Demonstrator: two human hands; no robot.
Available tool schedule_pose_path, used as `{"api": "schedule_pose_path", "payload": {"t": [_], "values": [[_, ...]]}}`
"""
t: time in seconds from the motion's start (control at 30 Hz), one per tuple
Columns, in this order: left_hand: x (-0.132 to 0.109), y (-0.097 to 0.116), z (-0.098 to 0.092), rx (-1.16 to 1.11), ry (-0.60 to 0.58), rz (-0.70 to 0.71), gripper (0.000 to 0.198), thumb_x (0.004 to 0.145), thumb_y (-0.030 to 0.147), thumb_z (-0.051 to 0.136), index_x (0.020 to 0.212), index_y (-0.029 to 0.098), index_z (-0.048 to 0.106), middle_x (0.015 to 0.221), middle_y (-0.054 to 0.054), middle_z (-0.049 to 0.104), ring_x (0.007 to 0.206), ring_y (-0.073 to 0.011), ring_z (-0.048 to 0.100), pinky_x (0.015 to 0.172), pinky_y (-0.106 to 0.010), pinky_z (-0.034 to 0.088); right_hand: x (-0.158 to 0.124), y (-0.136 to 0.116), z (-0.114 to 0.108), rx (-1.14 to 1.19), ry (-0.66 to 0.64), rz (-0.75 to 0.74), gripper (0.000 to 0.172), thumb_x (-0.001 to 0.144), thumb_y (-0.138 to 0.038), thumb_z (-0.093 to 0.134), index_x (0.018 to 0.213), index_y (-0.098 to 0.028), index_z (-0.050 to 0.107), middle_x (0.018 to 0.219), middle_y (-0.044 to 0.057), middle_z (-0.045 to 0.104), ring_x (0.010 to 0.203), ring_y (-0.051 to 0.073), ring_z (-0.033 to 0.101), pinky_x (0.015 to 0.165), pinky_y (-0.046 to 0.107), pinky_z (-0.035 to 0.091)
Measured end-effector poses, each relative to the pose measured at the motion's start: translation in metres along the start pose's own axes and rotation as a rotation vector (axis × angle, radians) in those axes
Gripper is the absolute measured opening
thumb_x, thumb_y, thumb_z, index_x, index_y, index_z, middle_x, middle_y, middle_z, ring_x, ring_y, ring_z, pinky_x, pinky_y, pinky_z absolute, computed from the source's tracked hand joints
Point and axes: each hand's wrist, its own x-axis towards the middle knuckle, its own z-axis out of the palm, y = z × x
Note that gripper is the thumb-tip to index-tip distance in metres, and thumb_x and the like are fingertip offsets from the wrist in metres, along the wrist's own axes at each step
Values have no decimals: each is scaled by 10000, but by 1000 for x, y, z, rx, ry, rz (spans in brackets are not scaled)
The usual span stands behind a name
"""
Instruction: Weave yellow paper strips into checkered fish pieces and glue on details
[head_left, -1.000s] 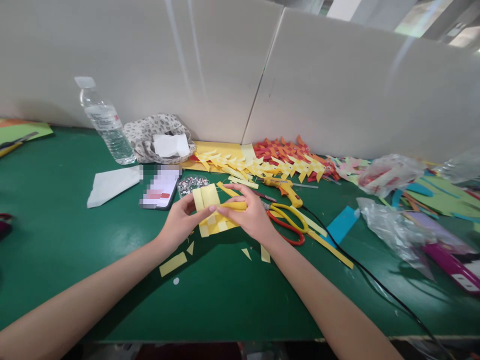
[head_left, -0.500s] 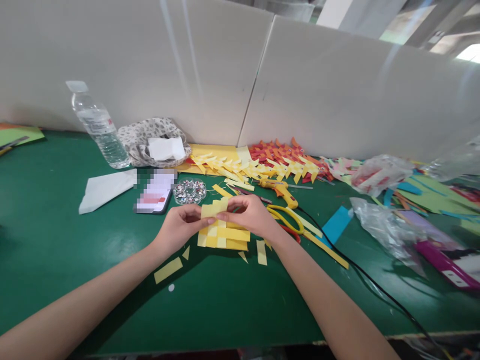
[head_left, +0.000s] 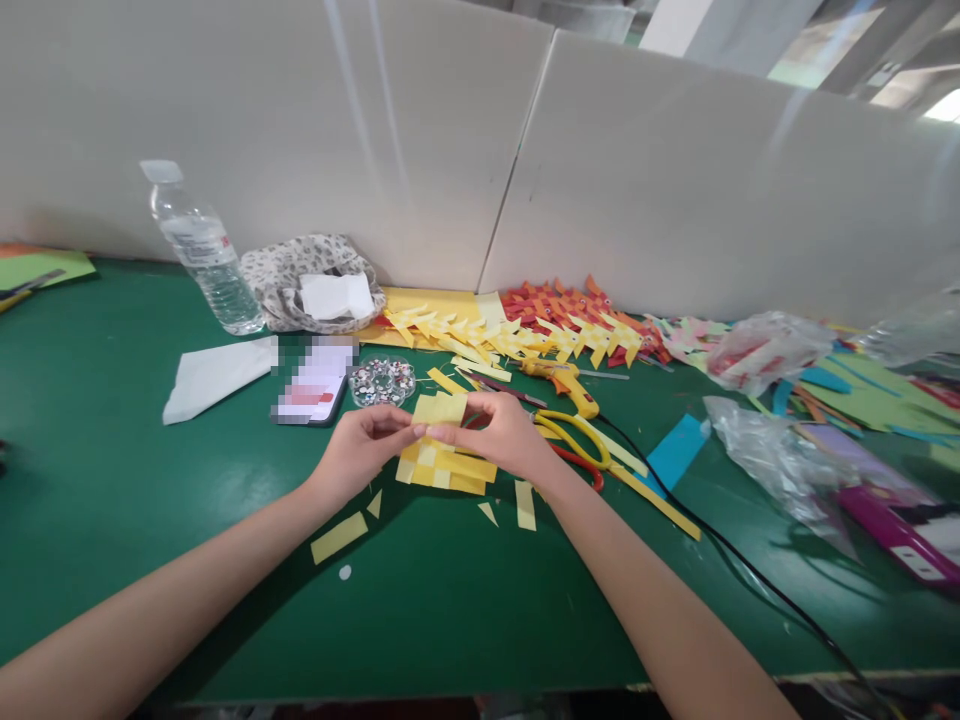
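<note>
Between my two hands is a piece of woven yellow paper strips (head_left: 439,467), checkered in pale and deeper yellow, with strip ends sticking out to the right. My left hand (head_left: 369,447) pinches its left upper edge with thumb and fingers. My right hand (head_left: 501,432) grips the upper right, its thumb tip close to the left thumb. The fingers behind the paper are partly hidden. Around it on the green table lie a pale yellow paper scrap (head_left: 339,538), another scrap (head_left: 525,506) and small triangular offcuts. Yellow-handled scissors (head_left: 581,437) rest right of my right hand.
A yellow glue gun (head_left: 564,385) with a black cord lies behind the scissors. Folded yellow paper fish (head_left: 442,330) and red ones (head_left: 559,298) line the wall. A phone (head_left: 315,382), a round bead case (head_left: 382,381), a water bottle (head_left: 204,250) and plastic bags (head_left: 772,465) stand around.
The woven paper has tilted slightly in my fingers, and its top strip now sits a little further right. My thumbs have come closer together. The view has shifted slightly.
</note>
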Motion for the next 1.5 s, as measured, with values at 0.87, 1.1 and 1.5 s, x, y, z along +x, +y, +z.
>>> {"api": "schedule_pose_path", "payload": {"t": [0.87, 1.1, 1.5], "values": [[0, -1, -1, 81, -113, -33, 130, 660, 302, 701, 709, 188, 662, 685, -10, 631, 624, -115, 583, 555, -205, 495, 1, 5, 13, -50, 172, -103, 298, 626, -427, 728, 804, -205, 640, 688, -2, 631, 554, 118, 530, 497, 252, 405], [3, -4, -2, 59, -108, -68, 202, 649, 337, 718, 657, 172, 601, 610, 20, 573, 557, -90, 542, 534, -199, 489, 6, 11, 8, 69, 167, -186, 231, 674, -256, 682, 885, -204, 605, 833, 19, 671, 714, 142, 622, 681, 299, 508], [3, -5, -1, 28, -74, -77, 196, 631, 318, 732, 680, 176, 607, 622, 16, 582, 562, -89, 547, 521, -193, 496, 6, 12, 6, 107, 178, -209, 238, 690, -217, 665, 917, -206, 595, 851, 19, 666, 762, 153, 644, 714, 300, 522]]}}
